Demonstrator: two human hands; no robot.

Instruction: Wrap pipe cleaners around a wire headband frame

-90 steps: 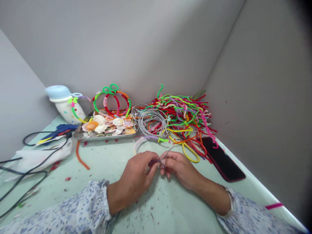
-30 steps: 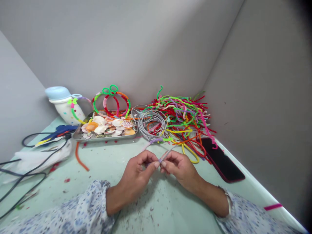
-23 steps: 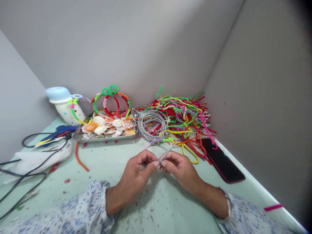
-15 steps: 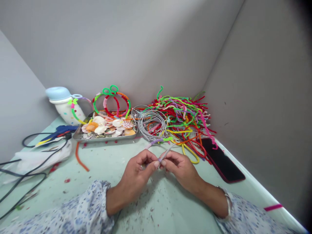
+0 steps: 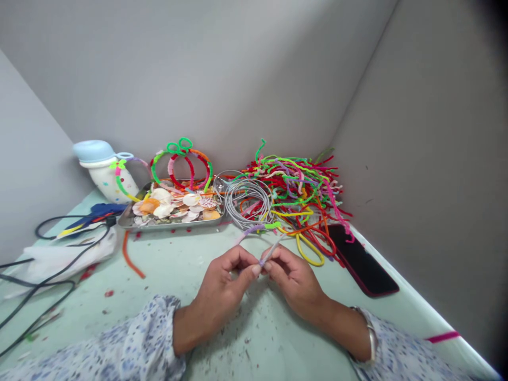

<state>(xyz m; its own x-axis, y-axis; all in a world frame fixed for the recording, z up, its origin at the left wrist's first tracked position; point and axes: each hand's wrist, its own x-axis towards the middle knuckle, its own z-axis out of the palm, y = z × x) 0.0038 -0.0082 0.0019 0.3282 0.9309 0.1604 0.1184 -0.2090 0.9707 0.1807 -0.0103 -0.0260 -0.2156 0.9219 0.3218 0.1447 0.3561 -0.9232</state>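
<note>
Just above the middle of the table's near part, my left hand (image 5: pixel 223 288) and my right hand (image 5: pixel 301 283) meet, thumbs and forefingers pinched together on a grey wire (image 5: pixel 273 247). A bit of purple pipe cleaner (image 5: pixel 262 262) is wound about the wire between the fingertips. One wire end sticks up to the right past my right fingers. Beyond the hands curves a length wrapped in purple and green pipe cleaner (image 5: pixel 254 230); it seems to belong to the same wire, though my fingers hide the join.
Behind lie a coil of grey wire (image 5: pixel 238 214) and a heap of coloured pipe cleaners (image 5: pixel 297 182). A metal tray (image 5: pixel 174 227) holds shells and wrapped hoops (image 5: pixel 192 172). A phone (image 5: pixel 365 264) is at right; a bottle (image 5: pixel 107 177), black cables (image 5: pixel 39 286) and a plastic bag (image 5: pixel 71 259) at left.
Both hands stay pinched together and have barely shifted, slightly to the right. A little more of the curved grey wire behind them shows now.
</note>
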